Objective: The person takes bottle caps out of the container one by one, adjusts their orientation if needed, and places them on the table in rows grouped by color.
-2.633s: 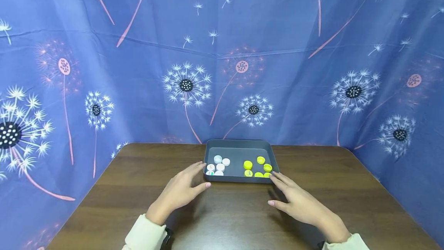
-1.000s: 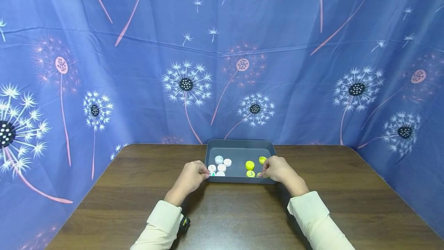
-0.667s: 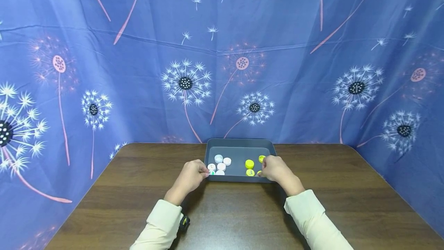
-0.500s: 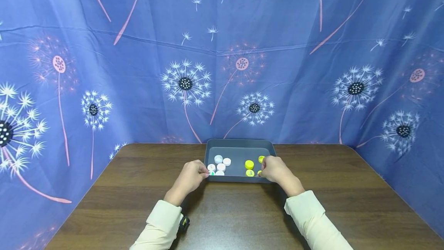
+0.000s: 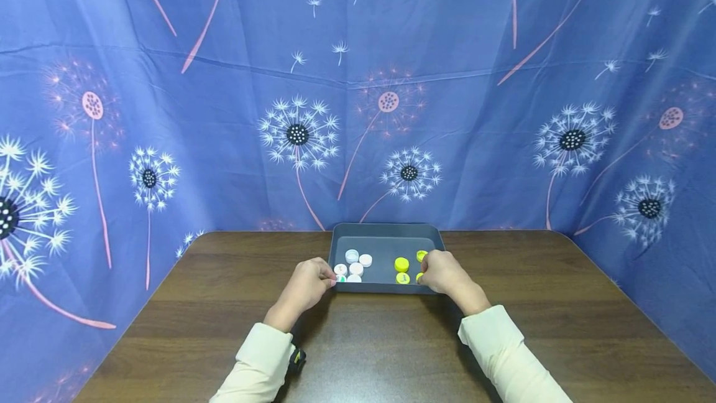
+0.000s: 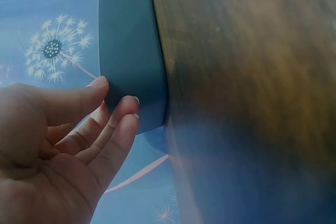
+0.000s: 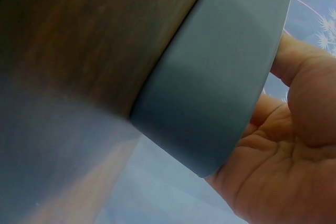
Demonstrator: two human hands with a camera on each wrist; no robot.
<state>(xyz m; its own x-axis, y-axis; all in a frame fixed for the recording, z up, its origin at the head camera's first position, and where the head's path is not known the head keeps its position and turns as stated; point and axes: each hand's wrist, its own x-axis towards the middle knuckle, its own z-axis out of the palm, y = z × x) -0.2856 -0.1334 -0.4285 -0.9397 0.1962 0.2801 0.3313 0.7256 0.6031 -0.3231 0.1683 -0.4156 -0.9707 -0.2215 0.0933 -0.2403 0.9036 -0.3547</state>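
Note:
A shallow dark grey tray (image 5: 386, 289) stands at the back of the wooden table. White bottle caps (image 5: 356, 268) lie grouped in its left part, yellow bottle caps (image 5: 401, 264) in its right part. My left hand (image 5: 304, 288) pinches the near left corner of the tray; in the left wrist view its thumb (image 6: 97, 85) is at the rim and fingers touch the outer wall. At the near right corner my right hand (image 5: 450, 278) grips the tray edge, its fingertips partly hidden. That hand covers some of the yellow caps.
The brown wooden table (image 5: 369, 347) extends in front of the tray and to both sides. A blue dandelion-print cloth (image 5: 358, 111) hangs close behind the tray and along both sides.
Since the earliest frame both hands have closed in on the tray's near corners, from fingers spread to gripping. The caps stay in place. Over the last second hands and tray are nearly still.

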